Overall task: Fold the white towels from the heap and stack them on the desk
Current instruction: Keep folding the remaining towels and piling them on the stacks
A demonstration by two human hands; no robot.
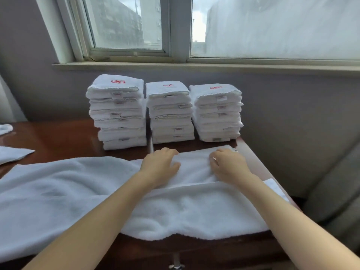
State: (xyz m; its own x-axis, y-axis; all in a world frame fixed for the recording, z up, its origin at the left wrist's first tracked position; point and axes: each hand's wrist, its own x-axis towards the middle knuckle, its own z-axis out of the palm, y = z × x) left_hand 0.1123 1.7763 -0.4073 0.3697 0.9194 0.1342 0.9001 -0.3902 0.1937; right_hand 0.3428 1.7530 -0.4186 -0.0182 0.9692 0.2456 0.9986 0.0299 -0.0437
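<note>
Now our brown desk (64, 137) meets a window (124, 22) at twelve o'clock, behind three stacks (171, 114). Our left hand (159, 166) and right hand (228, 165) grip the fluffy towel (194, 211), fingers curled.

Three towel stacks (165, 112) stand behind the spread towel (97, 191).

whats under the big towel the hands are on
The brown desk shows past its near and far edges, so the towel lies on it. By the left hand and right hand it overlaps itself, towel under towel. Anything else beneath is covered.
</note>
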